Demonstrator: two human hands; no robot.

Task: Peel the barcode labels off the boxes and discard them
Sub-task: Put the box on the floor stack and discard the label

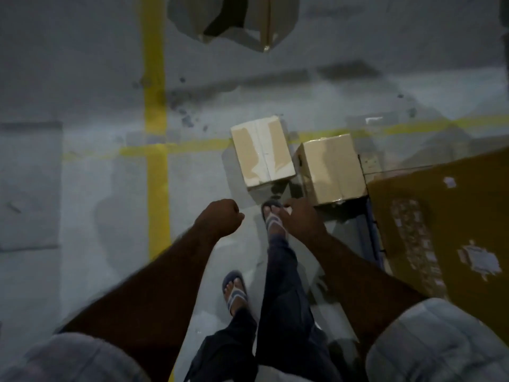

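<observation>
Cardboard: 2 boxes at 12 o'clock. Left hand [220,217] is a closed, seemingly empty fist; left box [261,153], right box [332,172]. Right hand [298,216] pinches something pale, likely a label. Bin it, then find the next corner.

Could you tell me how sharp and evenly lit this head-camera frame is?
Head view: dim overall, and the forearms and left hand smear with motion blur; glossy tape on the left box catches glare; the wide lens bends the yellow floor line.
</observation>
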